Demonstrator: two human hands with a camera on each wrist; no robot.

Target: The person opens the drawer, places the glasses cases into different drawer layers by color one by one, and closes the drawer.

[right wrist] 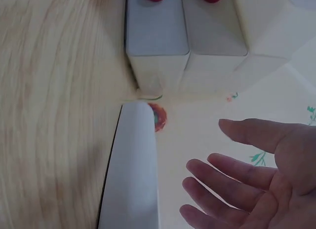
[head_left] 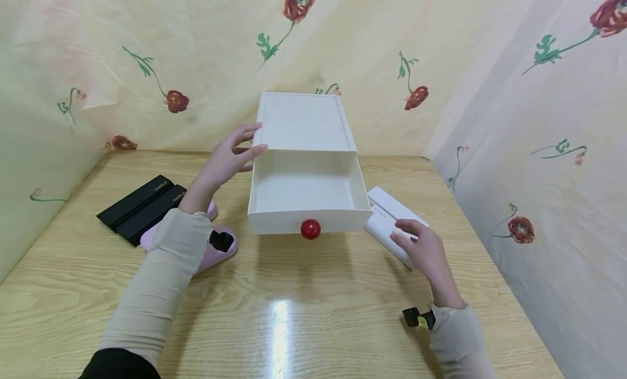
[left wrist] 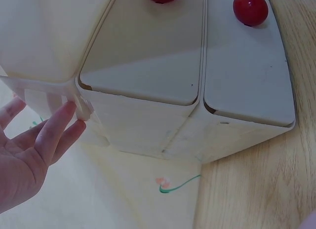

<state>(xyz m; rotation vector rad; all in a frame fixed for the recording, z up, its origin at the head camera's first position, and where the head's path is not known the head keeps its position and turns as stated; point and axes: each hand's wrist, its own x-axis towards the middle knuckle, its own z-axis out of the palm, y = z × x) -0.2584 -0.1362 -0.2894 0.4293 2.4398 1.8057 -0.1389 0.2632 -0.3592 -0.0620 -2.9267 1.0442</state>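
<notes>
A white drawer cabinet (head_left: 305, 120) stands at the back of the table. Its top drawer (head_left: 281, 222), with a red knob (head_left: 311, 229), is pulled out, and its visible inside holds nothing. Below it are two closed drawers with red knobs, one knob (left wrist: 251, 9) at the upper right of the left wrist view. My left hand (head_left: 226, 160) touches the cabinet's left side near the top with spread fingers. To the right, my right hand (head_left: 427, 254) hovers by a long white case (head_left: 389, 226), fingers loosely bent and holding nothing; the right wrist view shows a gap between them.
Two long black cases (head_left: 147, 205) lie at the left, beside a lilac object (head_left: 222, 254) partly hidden by the left forearm. Flower-patterned cloth (head_left: 220, 57) hangs behind and at the sides of the wooden table (head_left: 313, 303).
</notes>
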